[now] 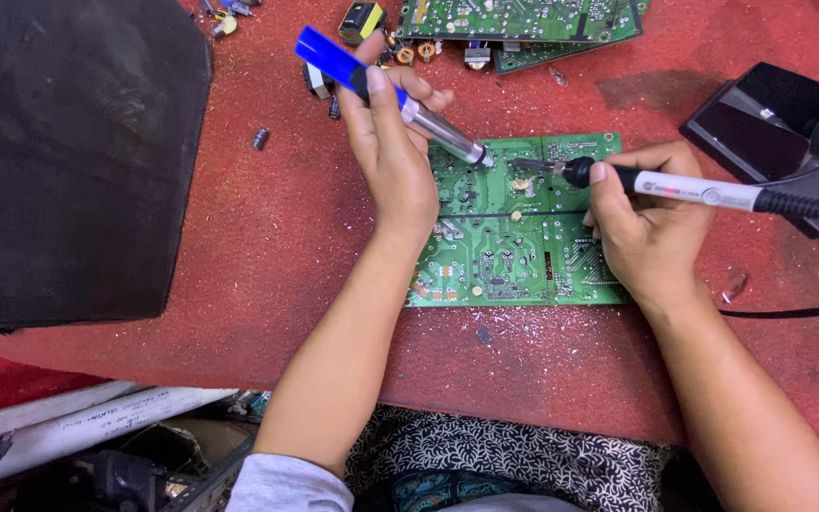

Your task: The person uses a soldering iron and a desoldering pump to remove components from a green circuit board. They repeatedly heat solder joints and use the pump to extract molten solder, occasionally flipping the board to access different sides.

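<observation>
Gripping a desoldering pump (386, 90) with a blue upper barrel and silver lower body, my left hand (392, 152) is closed around the tool, thumb laid along its shaft, nozzle angled down onto the green circuit board (514, 256). My right hand (645, 223) is closed on a white-handled soldering iron (684, 190), fingers pinched near the black collar, the metal tip resting on the board's upper middle, just beside the pump's nozzle. Both tool tips meet at nearly the same spot on the board.

The board lies flat on the red desk (267, 228), between my two wrists, its solder side up. The desk surface is worn and flecked with pale specks. A black iron stand (770, 123) sits at the right, with the iron's cable running past it. A large black panel (68, 152) covers the desk's left part. Further green boards (523, 24) lie along the far edge, with loose small components (260, 138) scattered near them.

Below the desk edge I see patterned cloth (504, 465) on my lap and pale tubes (78, 417) at lower left. No container shows clearly.
</observation>
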